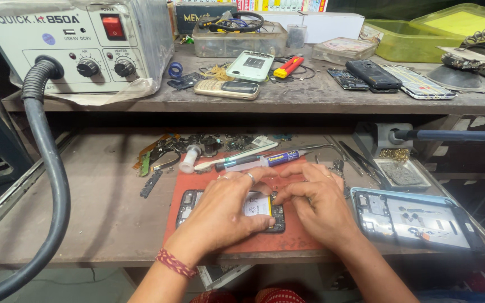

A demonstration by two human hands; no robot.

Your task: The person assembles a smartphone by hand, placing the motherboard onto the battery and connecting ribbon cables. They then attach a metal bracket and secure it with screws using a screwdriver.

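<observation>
From the head camera, an opened phone (189,205) lies flat on a red mat (287,238) near the front edge of the workbench (102,202), its back off and its battery (256,205) showing. The left hand (225,210) lies over the middle of the phone, fingers curled down, thumb pressed at the near edge by the battery. The right hand (312,199) rests just beside it on the right, fingertips drawn together and pushing at the battery's right edge; whether they pinch anything small cannot be told. To do this well, I judge the pressure should stay even and low, with the left hand keeping the phone from sliding on the mat.

Just beyond the hands lie a toothbrush (234,156), a syringe tube (268,160) and tweezers (318,148). To the right lies a second phone frame (416,219), close enough for the right wrist to knock. A thick black hose (51,179) hangs at the left. Small screws scattered on the mat could be swept off.
</observation>
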